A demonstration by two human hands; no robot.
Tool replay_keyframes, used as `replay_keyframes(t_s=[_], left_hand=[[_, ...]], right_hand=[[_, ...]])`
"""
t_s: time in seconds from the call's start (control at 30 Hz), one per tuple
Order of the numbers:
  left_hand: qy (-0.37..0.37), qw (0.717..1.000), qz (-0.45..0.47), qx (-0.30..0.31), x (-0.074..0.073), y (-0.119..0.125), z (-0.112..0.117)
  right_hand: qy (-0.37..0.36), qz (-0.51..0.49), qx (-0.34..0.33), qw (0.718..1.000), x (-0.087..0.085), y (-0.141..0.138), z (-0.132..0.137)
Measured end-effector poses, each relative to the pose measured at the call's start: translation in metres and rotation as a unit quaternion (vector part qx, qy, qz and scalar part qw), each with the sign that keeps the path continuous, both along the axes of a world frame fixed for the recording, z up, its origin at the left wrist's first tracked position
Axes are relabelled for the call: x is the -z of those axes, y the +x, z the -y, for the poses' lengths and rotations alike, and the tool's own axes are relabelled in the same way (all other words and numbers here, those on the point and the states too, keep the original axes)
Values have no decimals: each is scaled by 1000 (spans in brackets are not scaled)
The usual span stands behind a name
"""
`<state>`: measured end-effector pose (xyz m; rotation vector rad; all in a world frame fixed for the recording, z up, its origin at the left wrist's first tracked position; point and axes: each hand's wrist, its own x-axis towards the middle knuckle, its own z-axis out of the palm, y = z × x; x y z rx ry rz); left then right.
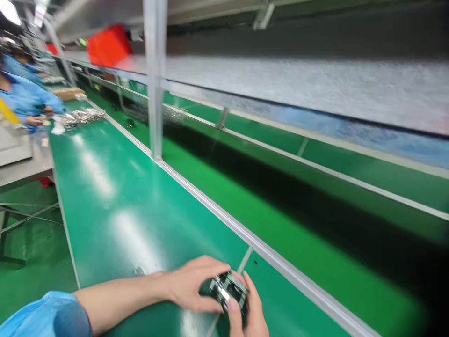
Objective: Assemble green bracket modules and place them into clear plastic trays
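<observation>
A small black and silver metal part (228,291) sits low in the head view, just above the green bench top (115,206). My left hand (191,285) curls around its left side, fingers closed against it. My right hand (250,309) comes up from the bottom edge, thumb and fingers pressed on the part's right and near side. Both hands grip the same part. Its underside is hidden by my fingers. A light blue sleeve (45,316) covers my left upper arm.
A metal rail (217,210) separates the bench from a green conveyor belt (280,220). An upright post (154,79) stands on the rail. Far left, a person in blue (24,96) works near a pile of metal parts (80,117). A red bin (108,44) sits overhead.
</observation>
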<state>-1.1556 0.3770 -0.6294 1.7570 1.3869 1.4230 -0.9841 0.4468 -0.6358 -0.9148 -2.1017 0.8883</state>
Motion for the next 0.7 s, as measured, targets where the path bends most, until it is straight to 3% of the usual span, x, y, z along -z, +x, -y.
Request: replay_keyframes(t_s=[0.13,0.27,0.6,0.7], left_hand=[[-83,992,86,32,-4,-4,25],[-154,975,143,75,-3,-13,31],[-164,930,287,160,-24,-13,35],[-174,916,337,131,-28,-10,34]], right_hand=[[64,8,-58,996,-16,0,29],[91,-20,-49,994,-18,-7,39],[148,-107,-11,983,-19,-11,46],[123,-114,-35,985,-20,-13,44]])
